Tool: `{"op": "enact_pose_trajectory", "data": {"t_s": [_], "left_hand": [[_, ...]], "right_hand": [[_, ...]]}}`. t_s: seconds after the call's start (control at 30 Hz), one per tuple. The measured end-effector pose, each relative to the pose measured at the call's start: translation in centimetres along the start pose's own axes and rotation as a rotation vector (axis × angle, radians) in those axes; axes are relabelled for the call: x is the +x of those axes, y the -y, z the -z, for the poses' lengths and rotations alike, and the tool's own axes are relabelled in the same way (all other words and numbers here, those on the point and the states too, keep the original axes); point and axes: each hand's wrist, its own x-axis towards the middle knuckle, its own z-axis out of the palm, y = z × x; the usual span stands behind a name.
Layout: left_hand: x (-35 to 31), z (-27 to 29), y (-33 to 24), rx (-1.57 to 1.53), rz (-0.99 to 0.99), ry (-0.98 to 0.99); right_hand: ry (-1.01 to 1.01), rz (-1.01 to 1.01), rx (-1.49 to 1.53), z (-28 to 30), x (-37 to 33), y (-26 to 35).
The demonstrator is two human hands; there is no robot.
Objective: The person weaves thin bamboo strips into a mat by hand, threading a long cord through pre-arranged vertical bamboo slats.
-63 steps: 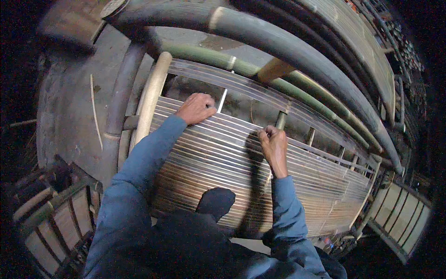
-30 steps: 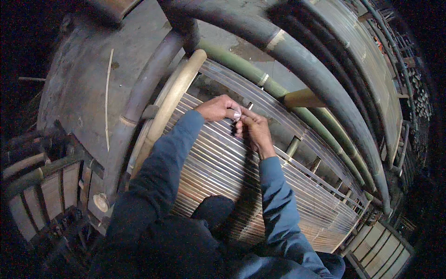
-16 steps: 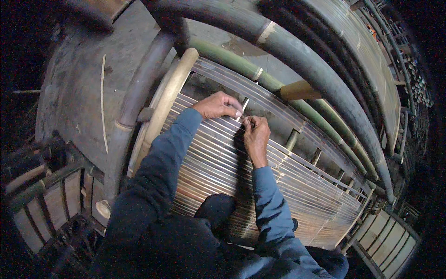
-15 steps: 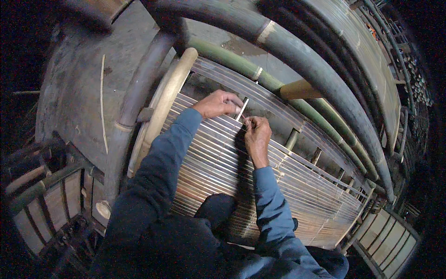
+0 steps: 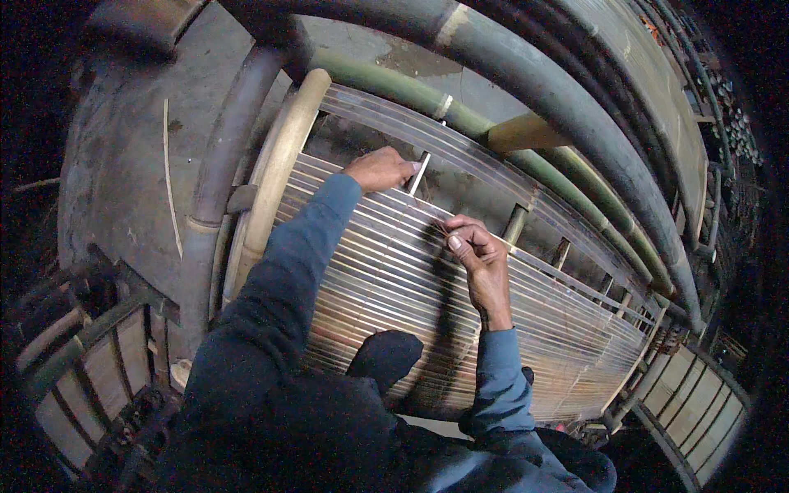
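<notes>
A seat of narrow split-bamboo slats [image 5: 386,271] lies before me, with a gap between these and the farther strips [image 5: 460,152]. At the edge of this gap, my left hand [image 5: 380,170] rests with its fingers bent down; the fingertips are partly hidden beside a short pale crosspiece [image 5: 419,173] that spans the gap. My right hand [image 5: 485,261] is raised a little over the slats to the right. Its thumb and forefinger are pinched on a thin reddish strand [image 5: 443,228], which runs toward the slat edge.
A thick pale bamboo pole [image 5: 275,181] bounds the slats on the left. Large bamboo poles [image 5: 542,70] and a green one [image 5: 394,86] run along the far side. A long thin strip [image 5: 170,177] lies on the grey floor at left. Bamboo frames [image 5: 694,411] stand at lower right.
My right hand has drawn back from the crosspiece, toward me and to the right, pulling the strand. My left hand stays by the crosspiece, fingers lower. The view has shifted slightly.
</notes>
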Motion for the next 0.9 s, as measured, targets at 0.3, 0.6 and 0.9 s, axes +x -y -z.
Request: {"op": "enact_pose_trajectory", "data": {"t_s": [0.3, 0.6, 0.9], "left_hand": [[-0.7, -0.2, -2.6, 0.345, 0.126, 0.047], [-3.3, 0.5, -5.1, 0.470, 0.140, 0.094], [-0.7, 0.5, -1.0, 0.408, -0.069, 0.229]], "right_hand": [[-0.039, -0.021, 0.316, -1.0, -2.1, 2.3], [-0.213, 0.024, 0.152, -1.8, -7.5, -1.3], [0.102, 0.253, -0.339, 2.5, -8.4, 2.8]]}}
